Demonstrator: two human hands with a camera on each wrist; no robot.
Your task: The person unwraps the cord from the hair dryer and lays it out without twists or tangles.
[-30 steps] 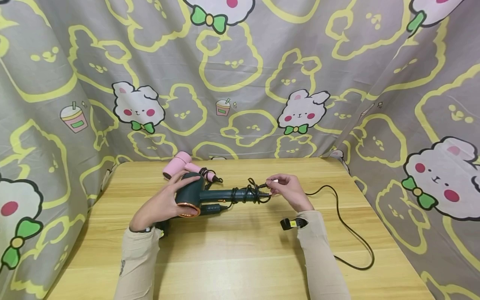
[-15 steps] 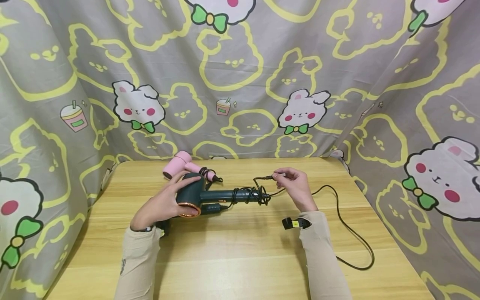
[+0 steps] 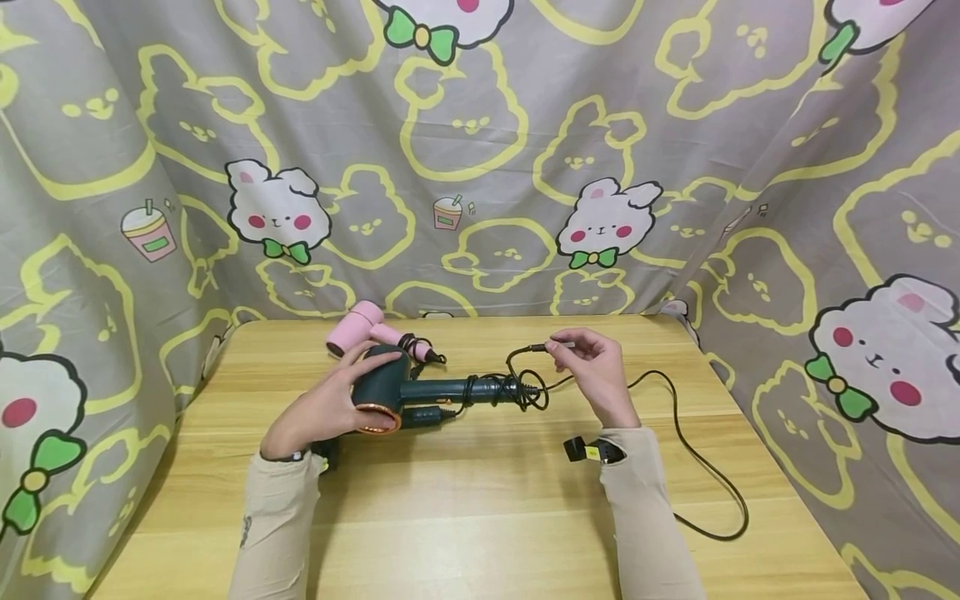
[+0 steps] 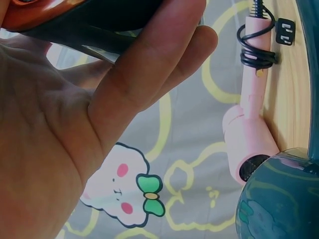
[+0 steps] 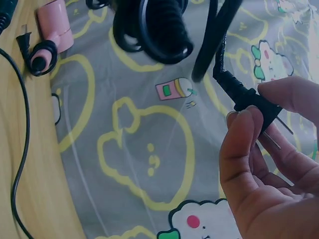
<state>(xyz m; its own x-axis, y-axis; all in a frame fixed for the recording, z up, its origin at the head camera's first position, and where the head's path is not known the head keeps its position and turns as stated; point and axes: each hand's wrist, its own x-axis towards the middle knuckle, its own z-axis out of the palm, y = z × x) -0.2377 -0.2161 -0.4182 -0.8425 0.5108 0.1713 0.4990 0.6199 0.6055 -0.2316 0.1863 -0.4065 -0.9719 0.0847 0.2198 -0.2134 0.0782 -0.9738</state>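
My left hand (image 3: 318,417) grips the barrel of a dark green hair dryer (image 3: 381,379) with a copper-coloured rim, its handle pointing right. Black cord (image 3: 491,390) is wound round that handle, with a loose loop at its end. To the right, my right hand (image 3: 597,375) pinches the cord's black two-pin plug (image 5: 259,107) between thumb and fingers; its prongs point away from the cord in the right wrist view. Under the held dryer lies a second dark green hair dryer (image 4: 279,199), mostly hidden in the head view except its handle (image 3: 423,417).
A pink hair dryer (image 3: 356,327) with its cord wrapped lies at the back left of the wooden table (image 3: 465,517). A loose black cord (image 3: 705,462) curves over the table's right side. Patterned curtains (image 3: 480,150) hang close behind and on both sides.
My right hand has drawn the plug up and to the right, away from the handle. The cord near the handle's end has loosened into a wider loop. My left hand stays put.
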